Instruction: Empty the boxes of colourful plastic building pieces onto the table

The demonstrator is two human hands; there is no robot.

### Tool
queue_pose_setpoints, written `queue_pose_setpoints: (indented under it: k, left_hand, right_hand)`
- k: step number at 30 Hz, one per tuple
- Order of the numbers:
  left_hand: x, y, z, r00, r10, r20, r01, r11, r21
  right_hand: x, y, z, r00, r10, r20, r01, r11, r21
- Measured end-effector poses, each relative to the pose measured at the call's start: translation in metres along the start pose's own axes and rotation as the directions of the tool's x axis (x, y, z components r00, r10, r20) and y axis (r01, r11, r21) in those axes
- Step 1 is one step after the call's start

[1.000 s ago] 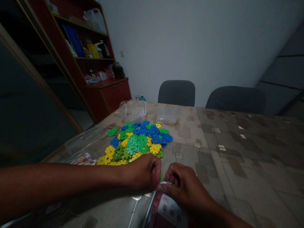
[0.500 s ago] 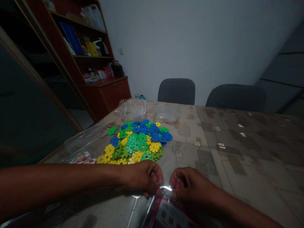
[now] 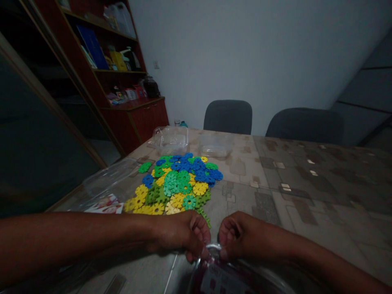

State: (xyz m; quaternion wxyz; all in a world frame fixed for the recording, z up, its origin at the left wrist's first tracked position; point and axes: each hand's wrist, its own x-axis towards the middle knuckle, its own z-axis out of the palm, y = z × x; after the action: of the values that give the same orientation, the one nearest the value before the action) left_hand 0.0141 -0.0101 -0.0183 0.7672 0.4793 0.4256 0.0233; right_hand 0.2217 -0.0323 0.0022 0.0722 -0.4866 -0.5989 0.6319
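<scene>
Pinching, with left hand [image 3: 185,232] and right hand [image 3: 241,234], the rim [image 3: 213,246] of a clear, dark red plastic pack [image 3: 216,277], nearer than the blue, green, yellow plastic flower pile [image 3: 180,185]. Probably light, bendy, slippery; best held there.

No readable text. Pale label [image 3: 216,281] on dark-red package [image 3: 235,272], near middle: blurred. Printed card [image 3: 108,205], near left: lettering indistinct. Small boxes [image 3: 132,94] on far-left cabinet [image 3: 148,118]: too small, dark.

Two bare forearms [image 3: 92,237], slim bare wrists [image 3: 272,241], bare left hand [image 3: 180,232], bare right hand [image 3: 245,237], uncovered fingers [image 3: 202,228]
</scene>
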Motion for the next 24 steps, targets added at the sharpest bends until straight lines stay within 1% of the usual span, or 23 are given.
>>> queue_pose_setpoints:
  k: [2,5,7,10,13,18,21,22,24]
  left_hand:
    - [-0.001,-0.001,0.005,1.0,0.003,-0.03,-0.003,1.0,0.019]
    - [-0.002,-0.002,0.01,0.998,0.01,-0.064,-0.008,0.999,0.032]
    - [-0.002,-0.003,0.011,0.998,0.025,-0.065,-0.024,0.999,0.028]
    - [-0.001,-0.004,0.01,0.998,0.058,-0.038,-0.058,0.998,0.004]
    - [-0.001,-0.006,0.01,0.994,0.099,-0.04,-0.099,0.995,-0.006]
    - [0.001,-0.011,0.015,0.987,0.122,-0.103,-0.124,0.992,-0.021]
    - [0.002,-0.01,0.017,0.98,0.159,-0.121,-0.164,0.986,-0.027]
    - [0.002,-0.009,0.018,0.978,0.171,-0.12,-0.175,0.984,-0.021]
    - [0.0,-0.006,0.019,0.977,0.183,-0.108,-0.181,0.983,0.031]
  right_hand:
    - [0.0,-0.002,-0.002,0.999,0.028,0.037,-0.025,0.997,-0.076]
    - [-0.001,-0.002,-0.002,0.998,0.063,0.024,-0.058,0.983,-0.174]
    - [-0.001,0.0,0.0,0.998,0.066,0.004,-0.064,0.977,-0.202]
    - [0.001,0.004,0.003,0.999,0.033,-0.022,-0.037,0.978,-0.207]
    - [0.003,0.007,0.005,0.996,0.028,-0.087,-0.045,0.978,-0.205]
    - [0.0,0.001,0.014,0.987,0.056,-0.148,-0.086,0.975,-0.204]
    - [-0.005,-0.006,0.02,0.967,0.007,-0.256,-0.071,0.968,-0.241]
    - [-0.006,-0.008,0.02,0.963,-0.007,-0.269,-0.064,0.965,-0.255]
    - [-0.009,-0.012,0.019,0.966,-0.013,-0.257,-0.063,0.956,-0.286]
